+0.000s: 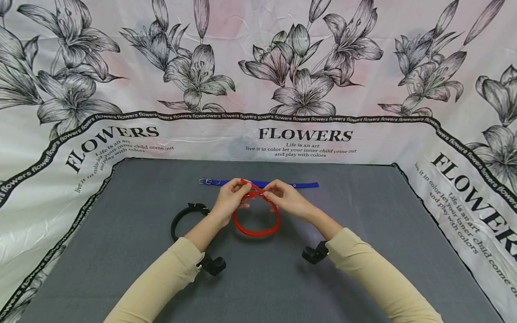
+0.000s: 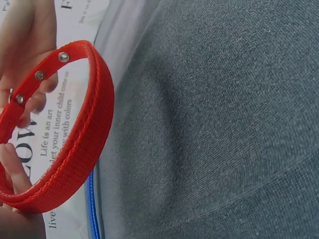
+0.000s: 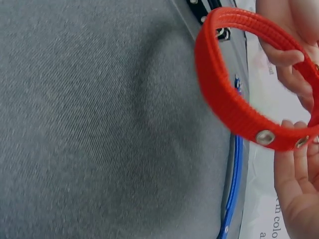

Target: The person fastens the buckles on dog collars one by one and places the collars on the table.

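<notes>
**Ana:** Above the middle of the grey cloth-covered counter (image 1: 121, 251), where exactly is that red woven-nylon collar with the metal eyelets (image 1: 256, 220)?

**Ben:** Held up between both hands, curled into a loop. Its far part is pinched at the fingertips, and its near part hangs low toward the cloth; I cannot tell whether it touches.

**Ana:** And the fingers?

**Ben:** The left hand (image 1: 231, 197) has its fingers curled onto the strap at the far side of the loop. The right hand (image 1: 286, 198) pinches the same stretch from the other side, close by something small and metallic, probably the buckle. Both are clamped on the collar, and the two hands nearly meet.

**Ana:** How would you expect it to handle?

**Ben:** Light, I'd judge, and springy rather than limp: the loop keeps a round shape in both wrist views. The ribbed webbing should give good grip and looks nothing like fragile. Holding near the strap ends gives most control; the middle would simply flex away.

**Ana:** What lies around it?

**Ben:** Just beyond the hands, a blue strap collar (image 1: 282, 184) lies flat and straight. Left of the left forearm sits a black collar closed into a ring (image 1: 177, 220). A white flower-printed cloth backdrop (image 1: 307, 134) borders the counter.
</notes>
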Demonstrator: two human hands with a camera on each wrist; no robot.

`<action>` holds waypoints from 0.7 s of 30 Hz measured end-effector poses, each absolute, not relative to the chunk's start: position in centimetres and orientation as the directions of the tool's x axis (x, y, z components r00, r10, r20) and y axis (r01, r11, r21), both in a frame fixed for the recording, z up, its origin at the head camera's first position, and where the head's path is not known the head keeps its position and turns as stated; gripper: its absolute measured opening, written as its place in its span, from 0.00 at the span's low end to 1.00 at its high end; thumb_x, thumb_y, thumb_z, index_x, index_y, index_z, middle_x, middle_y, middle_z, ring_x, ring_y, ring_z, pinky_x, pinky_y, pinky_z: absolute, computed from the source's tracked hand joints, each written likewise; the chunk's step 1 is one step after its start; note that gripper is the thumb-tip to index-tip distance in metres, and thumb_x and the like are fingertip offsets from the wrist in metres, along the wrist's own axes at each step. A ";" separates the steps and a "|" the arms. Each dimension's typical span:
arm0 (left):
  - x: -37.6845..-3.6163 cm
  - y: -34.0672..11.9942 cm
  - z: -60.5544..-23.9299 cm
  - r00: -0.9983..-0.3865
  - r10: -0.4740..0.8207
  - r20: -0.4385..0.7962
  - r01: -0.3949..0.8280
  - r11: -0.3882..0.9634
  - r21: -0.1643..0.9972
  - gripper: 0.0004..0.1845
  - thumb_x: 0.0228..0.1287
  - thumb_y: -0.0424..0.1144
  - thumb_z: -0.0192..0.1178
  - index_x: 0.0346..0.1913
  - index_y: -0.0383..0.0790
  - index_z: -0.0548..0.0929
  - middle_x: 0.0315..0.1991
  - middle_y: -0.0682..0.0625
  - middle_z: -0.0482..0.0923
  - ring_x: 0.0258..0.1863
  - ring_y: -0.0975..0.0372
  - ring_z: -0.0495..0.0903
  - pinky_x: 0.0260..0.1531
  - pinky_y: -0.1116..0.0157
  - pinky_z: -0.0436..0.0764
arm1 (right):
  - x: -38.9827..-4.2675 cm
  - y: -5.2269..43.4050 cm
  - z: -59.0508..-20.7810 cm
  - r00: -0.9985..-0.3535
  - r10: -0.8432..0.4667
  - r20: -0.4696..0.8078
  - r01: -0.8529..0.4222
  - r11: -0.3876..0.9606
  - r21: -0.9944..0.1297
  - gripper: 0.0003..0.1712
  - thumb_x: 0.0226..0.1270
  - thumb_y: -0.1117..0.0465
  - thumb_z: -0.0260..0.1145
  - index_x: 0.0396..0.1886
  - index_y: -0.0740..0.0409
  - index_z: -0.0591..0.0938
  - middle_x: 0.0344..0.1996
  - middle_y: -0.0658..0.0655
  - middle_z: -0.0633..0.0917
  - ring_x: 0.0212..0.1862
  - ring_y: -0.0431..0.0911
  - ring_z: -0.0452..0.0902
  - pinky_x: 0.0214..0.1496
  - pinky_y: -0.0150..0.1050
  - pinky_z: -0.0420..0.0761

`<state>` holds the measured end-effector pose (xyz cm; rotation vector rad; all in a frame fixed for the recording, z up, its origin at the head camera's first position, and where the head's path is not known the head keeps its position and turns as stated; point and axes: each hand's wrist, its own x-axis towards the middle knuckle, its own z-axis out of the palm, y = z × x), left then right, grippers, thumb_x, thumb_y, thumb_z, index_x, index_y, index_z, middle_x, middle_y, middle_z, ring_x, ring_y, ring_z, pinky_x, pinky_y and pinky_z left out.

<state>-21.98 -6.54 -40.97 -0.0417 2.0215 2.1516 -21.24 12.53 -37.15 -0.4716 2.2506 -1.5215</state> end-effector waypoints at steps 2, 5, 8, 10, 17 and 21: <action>-21.9 -6.3 -40.9 -0.980 0.126 -0.152 -0.161 -0.065 0.985 0.12 0.65 0.42 0.56 0.46 0.39 0.76 0.41 0.44 0.79 0.40 0.51 0.82 0.25 0.68 0.81 | -21.7 12.4 -37.8 -0.882 -0.454 -0.128 -0.047 0.355 -0.934 0.14 0.68 0.58 0.57 0.48 0.62 0.72 0.42 0.64 0.77 0.39 0.57 0.77 0.43 0.51 0.80; -21.9 -6.1 -40.9 -0.979 0.133 -0.157 -0.167 -0.070 0.983 0.11 0.65 0.41 0.57 0.46 0.39 0.76 0.44 0.40 0.78 0.41 0.49 0.82 0.25 0.68 0.81 | -22.5 12.5 -39.2 -0.894 -0.433 -0.112 -0.046 0.340 -0.939 0.13 0.67 0.57 0.59 0.45 0.60 0.72 0.42 0.60 0.78 0.40 0.59 0.76 0.43 0.55 0.79; -22.0 -6.0 -40.9 -0.978 0.131 -0.160 -0.170 -0.074 0.983 0.12 0.65 0.41 0.57 0.46 0.39 0.76 0.45 0.39 0.78 0.43 0.47 0.80 0.25 0.68 0.80 | -23.0 12.5 -40.0 -0.898 -0.428 -0.105 -0.046 0.327 -0.944 0.12 0.65 0.57 0.61 0.45 0.58 0.73 0.44 0.59 0.77 0.44 0.65 0.74 0.42 0.56 0.79; -22.0 -6.0 -40.8 -0.979 0.128 -0.160 -0.171 -0.078 0.982 0.12 0.64 0.42 0.57 0.46 0.39 0.75 0.45 0.38 0.77 0.43 0.47 0.80 0.25 0.68 0.80 | -23.0 12.5 -40.0 -0.894 -0.435 -0.106 -0.046 0.325 -0.945 0.13 0.65 0.58 0.60 0.46 0.58 0.73 0.43 0.59 0.77 0.45 0.66 0.73 0.42 0.56 0.79; -22.0 -6.1 -41.0 -0.978 0.132 -0.160 -0.172 -0.084 0.982 0.11 0.68 0.41 0.53 0.48 0.40 0.71 0.50 0.37 0.73 0.43 0.46 0.81 0.24 0.68 0.80 | -23.1 12.7 -39.6 -0.870 -0.463 -0.170 -0.021 0.378 -0.926 0.17 0.66 0.58 0.58 0.53 0.57 0.74 0.46 0.66 0.77 0.43 0.66 0.75 0.42 0.55 0.78; -22.1 -6.2 -41.1 -0.978 0.138 -0.154 -0.166 -0.079 0.983 0.12 0.69 0.43 0.51 0.49 0.39 0.68 0.51 0.38 0.72 0.42 0.46 0.82 0.24 0.68 0.80 | -23.1 12.8 -39.3 -0.856 -0.471 -0.215 0.011 0.399 -0.917 0.20 0.67 0.59 0.57 0.56 0.61 0.74 0.46 0.70 0.77 0.42 0.66 0.75 0.43 0.55 0.78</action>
